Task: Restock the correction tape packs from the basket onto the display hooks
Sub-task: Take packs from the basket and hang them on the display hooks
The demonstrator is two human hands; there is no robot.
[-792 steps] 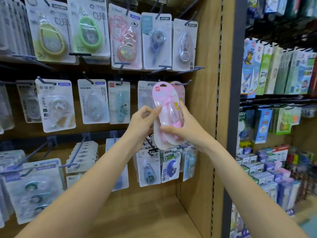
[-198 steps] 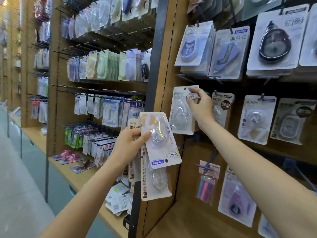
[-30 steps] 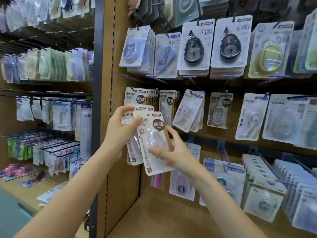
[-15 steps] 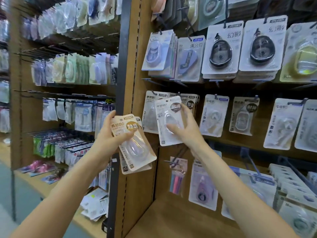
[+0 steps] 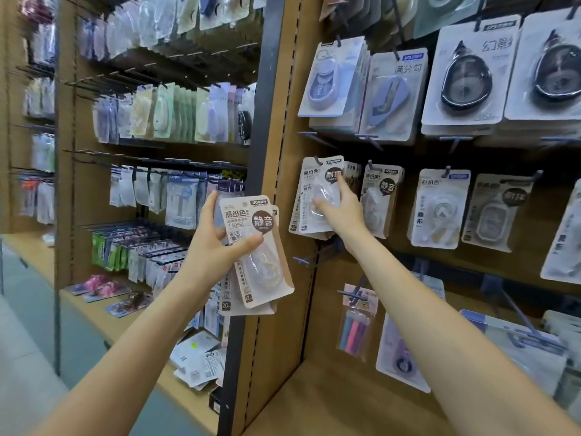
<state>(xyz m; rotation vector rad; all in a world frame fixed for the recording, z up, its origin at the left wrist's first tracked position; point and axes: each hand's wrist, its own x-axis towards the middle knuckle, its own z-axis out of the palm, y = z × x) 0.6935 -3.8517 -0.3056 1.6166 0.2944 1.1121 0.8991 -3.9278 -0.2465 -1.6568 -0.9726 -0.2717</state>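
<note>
Right hand (image 5: 338, 209) rests with fingers extended on a hung pack (image 5: 317, 196) at the leftmost middle-row hook (image 5: 318, 160). Left hand (image 5: 217, 243) grips spare packs (image 5: 254, 256) upright, down-left of that hook (basket unseen); the right hand is nearer.

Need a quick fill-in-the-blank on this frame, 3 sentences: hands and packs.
1. The left hand grips two packs; the front pack's dark badge reads ____.
2. The right hand touches a pack that hangs from a ____.
3. The hand nearer the dark upright post is the ____ hand.

Missing words: 静音; hook; left
</note>
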